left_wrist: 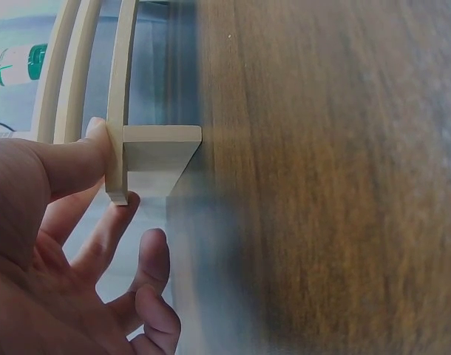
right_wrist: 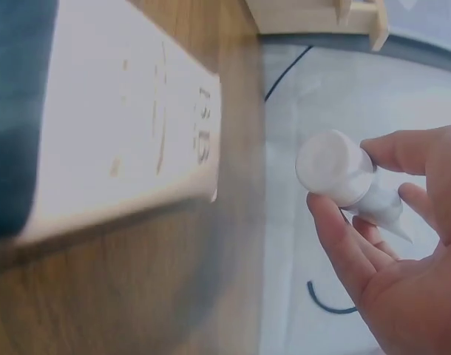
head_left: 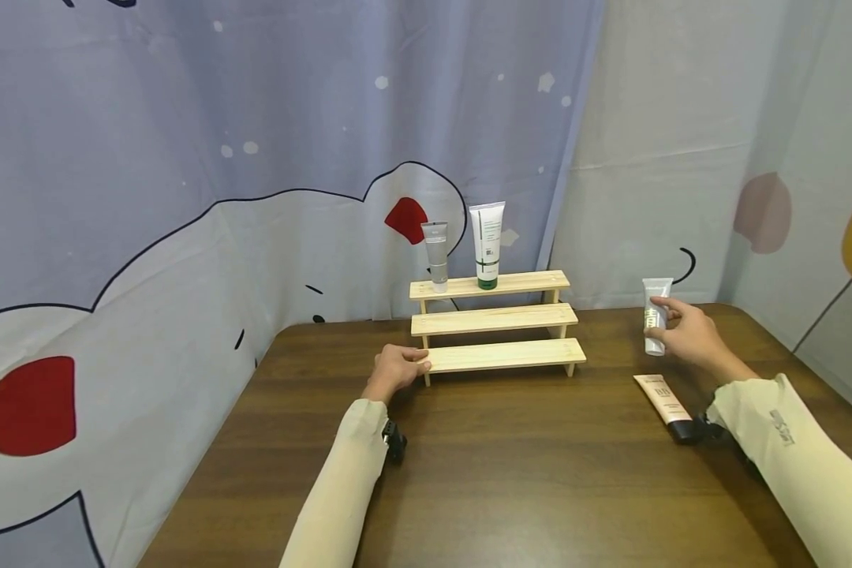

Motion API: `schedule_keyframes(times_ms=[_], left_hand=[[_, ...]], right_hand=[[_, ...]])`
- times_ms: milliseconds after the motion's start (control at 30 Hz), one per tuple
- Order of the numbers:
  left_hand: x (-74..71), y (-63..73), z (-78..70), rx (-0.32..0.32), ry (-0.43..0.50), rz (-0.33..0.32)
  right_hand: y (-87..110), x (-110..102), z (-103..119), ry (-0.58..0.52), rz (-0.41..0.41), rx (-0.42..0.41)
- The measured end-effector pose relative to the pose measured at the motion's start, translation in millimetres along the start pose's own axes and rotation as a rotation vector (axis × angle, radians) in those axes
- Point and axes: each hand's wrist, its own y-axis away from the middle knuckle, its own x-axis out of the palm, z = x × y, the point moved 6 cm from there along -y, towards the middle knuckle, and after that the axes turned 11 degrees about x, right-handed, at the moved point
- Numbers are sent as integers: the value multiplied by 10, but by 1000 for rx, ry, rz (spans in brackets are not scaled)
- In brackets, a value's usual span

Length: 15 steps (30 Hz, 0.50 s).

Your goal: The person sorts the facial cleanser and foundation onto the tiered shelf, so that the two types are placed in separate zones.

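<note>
A three-tier wooden stand is on the table, its left end pinched at the lowest shelf by my left hand. In the left wrist view the thumb lies on top of that shelf and a finger is under its edge. My right hand holds a small white tube upright, cap down, at the right. The right wrist view shows its round white cap between thumb and fingers. On the table below that hand lies a beige BB tube with a black cap.
The stand's top shelf carries a grey tube at its left and a taller white tube with a green cap near its middle. A patterned curtain hangs behind the brown wooden table.
</note>
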Motion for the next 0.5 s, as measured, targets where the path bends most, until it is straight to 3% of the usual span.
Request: schedule_keyframes(times_ms=[500], left_hand=[[-3,0,-4,-4,-11,-2]], right_hand=[[83,105,462,-60,20,-109]])
